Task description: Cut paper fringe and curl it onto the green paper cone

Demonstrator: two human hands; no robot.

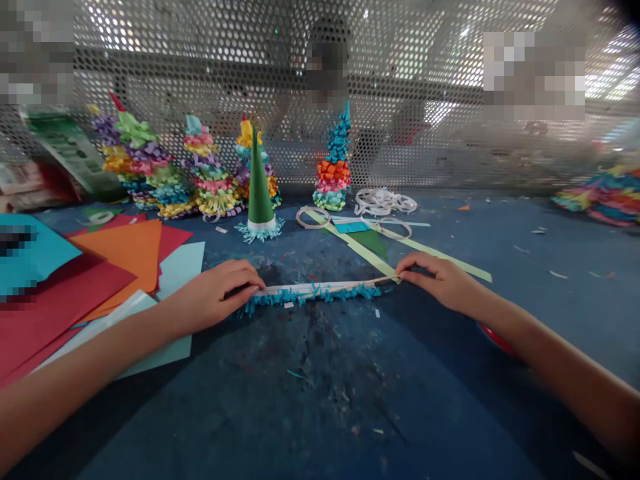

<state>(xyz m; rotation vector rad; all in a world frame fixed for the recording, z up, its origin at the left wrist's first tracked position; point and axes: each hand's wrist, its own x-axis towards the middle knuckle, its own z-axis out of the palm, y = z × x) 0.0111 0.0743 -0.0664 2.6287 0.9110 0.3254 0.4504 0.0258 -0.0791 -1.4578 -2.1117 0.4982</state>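
Note:
A blue fringed paper strip [320, 292] lies across the table in front of me, with a white band of tape [300, 288] along its upper edge. My left hand [227, 293] has its fingers closed on the left end of this strip. Thumb and forefinger of my right hand [430, 277] pinch the end of a thin pale tape backing [380, 281], which rises off the strip's right part. Just behind stands a green paper cone [259, 190] with a white band and pale blue fringe at its base.
Coloured paper sheets [125, 250] are piled at left. Several fringed cones [333, 167] stand along a perforated metal screen [425, 100]. Tape rolls [313, 217], a heap of white rings [383, 200] and light green strips [450, 261] lie behind my right hand. Paper scraps dot the blue table [300, 413].

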